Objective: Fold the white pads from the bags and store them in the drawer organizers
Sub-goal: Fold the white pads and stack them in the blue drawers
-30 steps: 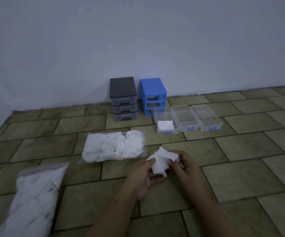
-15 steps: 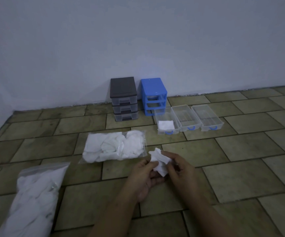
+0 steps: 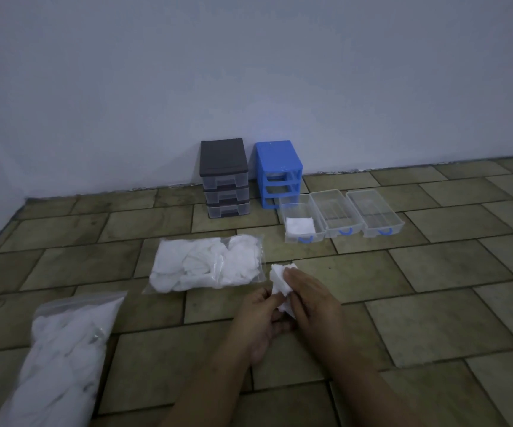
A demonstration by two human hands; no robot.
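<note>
Pad point(image 3: 280, 283) held between both hands above the tiled floor point(image 3: 433, 272), mid-fold. Right hand point(image 3: 312, 298) lies over the pad's right side with its fingers curled onto the cloth; left hand point(image 3: 262, 315) supports it from below and to the left, thumb and fingers pinching the lower edge. Both hands are therefore closed on the same pad. Compared with a second ago, when the pad was spread wider and looser between the hands, it is now gathered into a smaller, more compact wad, with only its upper left corner showing past the right hand. This suggests the fold is nearly complete, though its neatness cannot be judged, since the hands hide most of the cloth.

Just left of the grip and slightly beyond it lies a clear bag point(image 3: 207, 263) stuffed with unfolded white pads. Farther left and nearer the person lies a second full bag point(image 3: 61, 362). Beyond the grip and a little to the right stand three clear drawers point(image 3: 343, 217) in a row on the floor; the one nearest the hands holds one folded pad point(image 3: 299, 224), while the other two appear bare. Behind them, against the wall point(image 3: 249, 72), stand a blue frame point(image 3: 278, 172) with its slots vacant and a grey organizer point(image 3: 225, 177) with its drawers in place.

Judged from this layout, the task is at an early stage: one pad stored, one in hand, two bags almost untouched.
</note>
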